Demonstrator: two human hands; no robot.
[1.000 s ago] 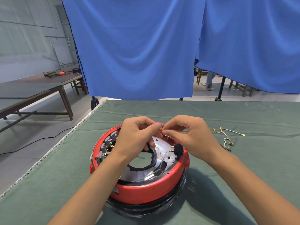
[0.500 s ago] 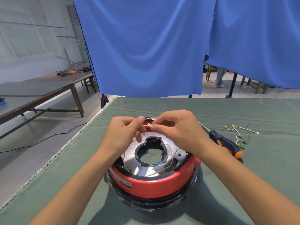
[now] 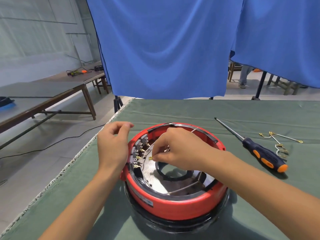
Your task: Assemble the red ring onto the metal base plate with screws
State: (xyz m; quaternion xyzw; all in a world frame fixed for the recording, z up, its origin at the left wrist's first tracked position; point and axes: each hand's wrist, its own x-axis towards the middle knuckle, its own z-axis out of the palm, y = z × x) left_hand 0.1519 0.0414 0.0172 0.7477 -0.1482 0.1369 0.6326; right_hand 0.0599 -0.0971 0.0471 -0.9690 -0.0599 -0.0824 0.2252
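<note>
Head view: the red ring is seen seated around the metal base plate, the assembly standing on the green cloth near its left edge. Inside the ring, on its left, a row of brass terminals is mounted. A small brass terminal on a thin wire is pinched in the fingertips of the right hand, just right of that row. The left hand is held just outside the ring's left wall, fingers loosely curled and nothing gripped. Well right of the ring a screwdriver is laid, with loose wire leads beyond it.

The step in hand is judged to be wiring, not yet screwing: the pinched terminal must next be pushed squarely onto a free tab, with the ring steadied.

Compared with half a second ago, the left hand has been drawn away from the terminal, and the right hand has been carried down toward the row
</note>
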